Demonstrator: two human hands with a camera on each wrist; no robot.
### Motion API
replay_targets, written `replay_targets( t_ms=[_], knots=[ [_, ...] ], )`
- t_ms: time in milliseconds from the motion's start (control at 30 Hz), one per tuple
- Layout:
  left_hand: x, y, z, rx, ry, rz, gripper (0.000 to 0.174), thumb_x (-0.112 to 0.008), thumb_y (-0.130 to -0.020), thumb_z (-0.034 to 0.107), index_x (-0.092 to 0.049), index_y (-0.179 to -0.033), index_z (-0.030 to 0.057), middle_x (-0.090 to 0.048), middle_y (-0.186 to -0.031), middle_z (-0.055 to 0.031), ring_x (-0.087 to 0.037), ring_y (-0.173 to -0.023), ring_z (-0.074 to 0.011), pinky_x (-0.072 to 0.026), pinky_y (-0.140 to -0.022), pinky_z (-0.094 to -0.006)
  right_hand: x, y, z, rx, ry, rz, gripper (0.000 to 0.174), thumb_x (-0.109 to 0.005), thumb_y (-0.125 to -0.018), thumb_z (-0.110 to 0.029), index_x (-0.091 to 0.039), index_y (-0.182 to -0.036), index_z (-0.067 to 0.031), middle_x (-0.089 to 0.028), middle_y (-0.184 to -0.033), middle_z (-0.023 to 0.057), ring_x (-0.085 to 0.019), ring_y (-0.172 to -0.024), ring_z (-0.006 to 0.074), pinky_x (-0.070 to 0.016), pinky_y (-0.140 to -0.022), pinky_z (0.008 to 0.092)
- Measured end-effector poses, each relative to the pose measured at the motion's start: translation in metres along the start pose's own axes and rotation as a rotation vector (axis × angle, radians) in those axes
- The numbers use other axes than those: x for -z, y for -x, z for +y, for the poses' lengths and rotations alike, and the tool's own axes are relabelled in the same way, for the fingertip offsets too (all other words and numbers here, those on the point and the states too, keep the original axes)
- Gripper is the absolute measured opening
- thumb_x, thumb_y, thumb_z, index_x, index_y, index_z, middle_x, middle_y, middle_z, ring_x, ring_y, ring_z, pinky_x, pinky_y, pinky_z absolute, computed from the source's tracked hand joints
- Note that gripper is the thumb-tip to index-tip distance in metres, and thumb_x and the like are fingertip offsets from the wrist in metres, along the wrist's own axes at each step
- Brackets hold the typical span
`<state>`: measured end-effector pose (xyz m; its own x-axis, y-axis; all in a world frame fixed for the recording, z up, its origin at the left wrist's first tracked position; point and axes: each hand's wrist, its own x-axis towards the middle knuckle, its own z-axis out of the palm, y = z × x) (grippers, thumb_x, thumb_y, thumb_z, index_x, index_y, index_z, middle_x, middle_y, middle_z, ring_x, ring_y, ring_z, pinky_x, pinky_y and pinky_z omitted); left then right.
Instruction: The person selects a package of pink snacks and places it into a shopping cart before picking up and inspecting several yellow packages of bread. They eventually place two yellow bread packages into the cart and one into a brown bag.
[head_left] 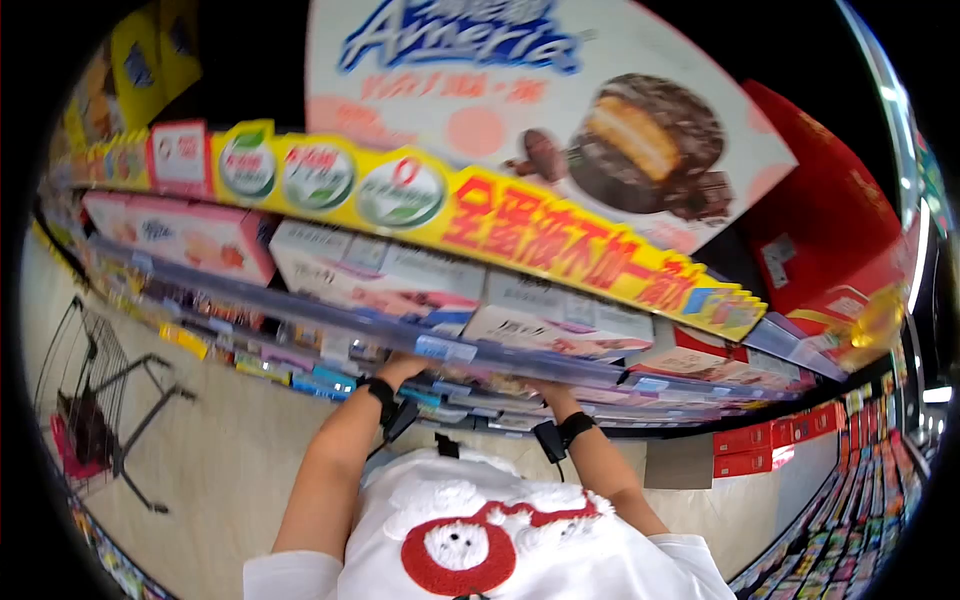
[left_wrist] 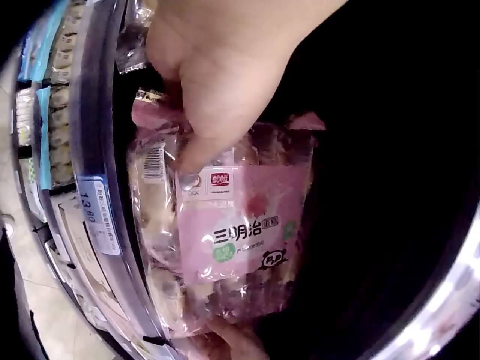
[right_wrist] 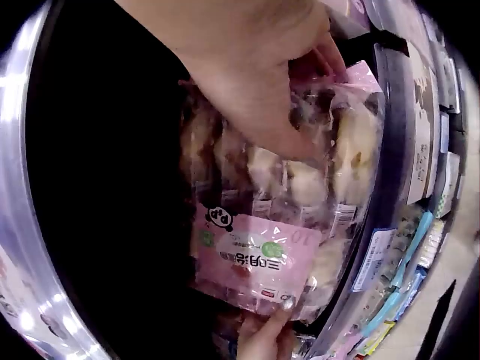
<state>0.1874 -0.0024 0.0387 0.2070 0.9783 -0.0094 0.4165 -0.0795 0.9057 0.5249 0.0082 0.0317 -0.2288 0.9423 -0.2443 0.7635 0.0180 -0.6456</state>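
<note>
A clear and pink bag of sandwich cakes (left_wrist: 247, 240) lies on a lower shelf, with a pink label and a panda mark on top. My left hand (left_wrist: 225, 82) grips one end, its thumb pressed on the film near the logo and its fingers over the edge. At the opposite end, my right hand (right_wrist: 255, 82) holds the same bag, thumb on top and fingers curled round the crimped pink end. In the head view, the left hand (head_left: 402, 368) and right hand (head_left: 552, 392) reach under the shelf above, which hides the bag and most fingers.
Boxed cakes (head_left: 380, 280) line the shelf above, behind a yellow promotional strip (head_left: 540, 230). A large cake display board (head_left: 450, 100) rises over it. Price tags (left_wrist: 99, 215) run along the shelf edge. A shopping cart (head_left: 95, 400) stands at left; red boxes (head_left: 745, 450) are at right.
</note>
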Motion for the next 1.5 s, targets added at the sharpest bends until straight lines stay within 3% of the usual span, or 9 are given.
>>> replay_targets(
  t_ms=[700,767,900,933,1000,1100,1367,1467,1500],
  knots=[
    [0.007,-0.010,-0.004,0.342,0.010,-0.125,0.026,-0.043,-0.083,0.028,-0.048,-0.064,0.0105,-0.043,-0.054,0.0001,-0.042,-0.052,-0.0121,-0.0328,-0.050,-0.0259,0.017,0.040,-0.014,-0.138,-0.314,-0.031,0.039,-0.059,-0.074,-0.035,-0.056,-0.094,-0.0015,-0.058,-0.090,0.0089,-0.052,-0.084,0.0185,-0.0402,-0.076,0.0287],
    [0.000,-0.012,-0.002,0.379,0.295,-0.128,0.023,-0.042,-0.083,0.026,-0.047,-0.066,0.0105,-0.042,-0.054,0.0004,-0.041,-0.053,-0.0117,-0.0316,-0.049,-0.0265,0.004,0.032,-0.002,-0.171,-0.419,0.035,0.038,-0.050,-0.079,-0.037,-0.056,-0.096,-0.0037,-0.057,-0.094,0.0099,-0.052,-0.086,0.0216,-0.0392,-0.079,0.0314],
    [0.009,-0.001,0.029,0.457,0.178,-0.130,0.018,-0.052,-0.080,0.028,-0.055,-0.083,0.0108,-0.053,-0.074,0.0015,-0.047,-0.065,-0.0103,-0.0384,-0.060,-0.0257,-0.005,0.027,0.008,-0.089,-0.351,0.040,0.041,-0.050,-0.078,-0.039,-0.054,-0.101,-0.0052,-0.054,-0.101,0.0108,-0.048,-0.093,0.0238,-0.0363,-0.083,0.0332],
    [0.006,-0.006,0.008,0.446,0.043,-0.159,0.023,-0.050,-0.081,0.029,-0.055,-0.089,0.0079,-0.057,-0.084,-0.0046,-0.052,-0.075,-0.0176,-0.0410,-0.069,-0.0313,-0.005,0.027,0.005,-0.072,-0.332,0.048,0.042,-0.051,-0.078,-0.040,-0.054,-0.102,-0.0056,-0.054,-0.103,0.0111,-0.048,-0.095,0.0243,-0.0356,-0.084,0.0337],
    [-0.017,-0.043,-0.085,0.273,-0.135,-0.169,0.030,-0.047,-0.081,0.030,-0.054,-0.098,0.0059,-0.056,-0.097,-0.0107,-0.051,-0.090,-0.0245,-0.0394,-0.079,-0.0350,-0.003,0.027,-0.002,-0.040,-0.282,0.075,0.044,-0.051,-0.078,-0.041,-0.053,-0.104,-0.0063,-0.052,-0.106,0.0115,-0.046,-0.098,0.0254,-0.0341,-0.086,0.0346],
    [-0.018,-0.039,-0.060,-0.024,-0.413,-0.086,0.044,-0.039,-0.085,0.034,-0.046,-0.118,0.0047,-0.043,-0.123,-0.0177,-0.038,-0.116,-0.0320,-0.0305,-0.097,-0.0385,-0.004,0.015,-0.004,0.002,-0.105,0.169,0.046,-0.051,-0.078,-0.042,-0.051,-0.108,-0.0075,-0.050,-0.111,0.0122,-0.044,-0.103,0.0270,-0.0319,-0.089,0.0360],
    [-0.021,-0.024,-0.021,0.089,-0.467,-0.157,0.045,-0.051,-0.079,0.032,-0.048,-0.113,0.0025,-0.047,-0.118,-0.0181,-0.042,-0.111,-0.0326,-0.0329,-0.094,-0.0378,-0.003,0.014,-0.025,0.054,0.270,0.368,0.047,-0.049,-0.079,-0.042,-0.049,-0.113,-0.0098,-0.047,-0.118,0.0130,-0.041,-0.110,0.0301,-0.0288,-0.094,0.0381],
    [-0.008,-0.014,0.038,0.361,-0.488,-0.260,0.045,-0.052,-0.078,0.031,-0.048,-0.112,0.0024,-0.047,-0.117,-0.0170,-0.043,-0.110,-0.0318,-0.0337,-0.093,-0.0370,0.009,0.024,-0.029,0.074,0.200,0.286,0.047,-0.050,-0.077,-0.042,-0.048,-0.114,-0.0126,-0.047,-0.118,0.0109,-0.041,-0.111,0.0293,-0.0290,-0.095,0.0383],
    [-0.009,-0.017,0.020,0.279,-0.455,-0.240,0.045,-0.051,-0.078,0.032,-0.048,-0.112,0.0023,-0.048,-0.117,-0.0170,-0.043,-0.110,-0.0316,-0.0340,-0.092,-0.0370,0.012,0.026,-0.032,0.054,0.211,0.247,0.047,-0.050,-0.077,-0.042,-0.048,-0.114,-0.0132,-0.047,-0.118,0.0106,-0.041,-0.111,0.0292,-0.0292,-0.095,0.0384]
  ],
)
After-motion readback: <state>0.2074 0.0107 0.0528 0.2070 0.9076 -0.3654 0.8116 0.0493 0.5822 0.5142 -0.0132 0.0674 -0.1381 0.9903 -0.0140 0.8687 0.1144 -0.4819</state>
